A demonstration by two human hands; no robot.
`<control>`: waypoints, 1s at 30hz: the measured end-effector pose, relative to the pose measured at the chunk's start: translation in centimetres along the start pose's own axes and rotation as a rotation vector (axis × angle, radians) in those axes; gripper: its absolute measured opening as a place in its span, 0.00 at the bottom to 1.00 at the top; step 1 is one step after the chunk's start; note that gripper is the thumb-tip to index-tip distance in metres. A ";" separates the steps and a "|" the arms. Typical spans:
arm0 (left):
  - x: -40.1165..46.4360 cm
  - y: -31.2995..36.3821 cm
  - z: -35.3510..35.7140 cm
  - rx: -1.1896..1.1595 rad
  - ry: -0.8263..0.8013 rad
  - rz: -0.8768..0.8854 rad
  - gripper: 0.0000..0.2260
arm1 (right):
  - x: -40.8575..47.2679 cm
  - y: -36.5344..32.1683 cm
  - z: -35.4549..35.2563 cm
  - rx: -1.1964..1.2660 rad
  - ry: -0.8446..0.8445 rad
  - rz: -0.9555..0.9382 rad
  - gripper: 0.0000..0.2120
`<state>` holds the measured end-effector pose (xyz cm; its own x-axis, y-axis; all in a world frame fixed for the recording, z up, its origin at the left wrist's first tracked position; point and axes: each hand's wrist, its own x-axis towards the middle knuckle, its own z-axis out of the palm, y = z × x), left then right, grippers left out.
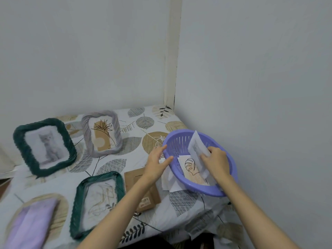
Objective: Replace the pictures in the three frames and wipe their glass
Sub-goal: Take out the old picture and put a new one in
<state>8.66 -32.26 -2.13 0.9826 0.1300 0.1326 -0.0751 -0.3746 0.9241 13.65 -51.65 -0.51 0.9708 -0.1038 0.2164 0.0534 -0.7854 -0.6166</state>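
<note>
**Three frames on the bed, a fresh print in hand**

Three frames lie face up on the leaf-patterned bedcover (111, 164), and each shows a picture behind its glass. The dark green frame with the grey kitten (45, 147) sits towards the left edge, the pale lilac frame with a line-drawn flower (102, 133) lies nearer the wall, and a second green frame (98, 202) holding a faint line drawing lies closest to the near edge. Whether any of these pictures is already the replacement cannot be told from this view; the near frame's glass looks hazy, though motion blur may account for that.

Beside that frame a brown cardboard backing board (136, 178) lies loose on the cover, partly under the left forearm, which suggests one frame is open or only half reassembled.

At the right edge, near the corner of the walls, stands a purple basket (231, 166). The right hand (214, 161) reaches into it and pinches a white print (196, 145) showing a small kitten, lifted upright, while a leaf print (191, 167) lies on the basket floor. The left hand (158, 160) has straight fingers resting against the basket's rim, steadying it.

A folded lilac cloth (30, 225) waits at the near left corner, untouched just now, so wiping seems at least partly left to do.
</note>
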 end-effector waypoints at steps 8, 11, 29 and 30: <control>-3.3 5.4 -0.6 -0.655 -0.205 -0.148 0.18 | -6.3 -4.2 0.9 0.150 0.057 -0.323 0.11; -3.7 4.6 -1.1 -0.743 -0.171 -0.147 0.21 | -7.8 -4.9 1.0 0.047 -0.074 -0.363 0.34; -11.3 -2.8 -13.7 -0.366 0.321 -0.193 0.09 | -12.1 -11.2 6.7 0.566 -0.587 -0.344 0.17; -11.8 -3.3 -14.6 -0.316 0.326 -0.190 0.11 | -12.3 -11.6 7.5 0.543 -0.608 -0.346 0.16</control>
<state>-5.18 -19.17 -1.57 0.8836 0.4682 0.0100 0.0025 -0.0261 0.9997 2.87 -36.72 -1.69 0.8279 0.5494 0.1127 0.3205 -0.2986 -0.8989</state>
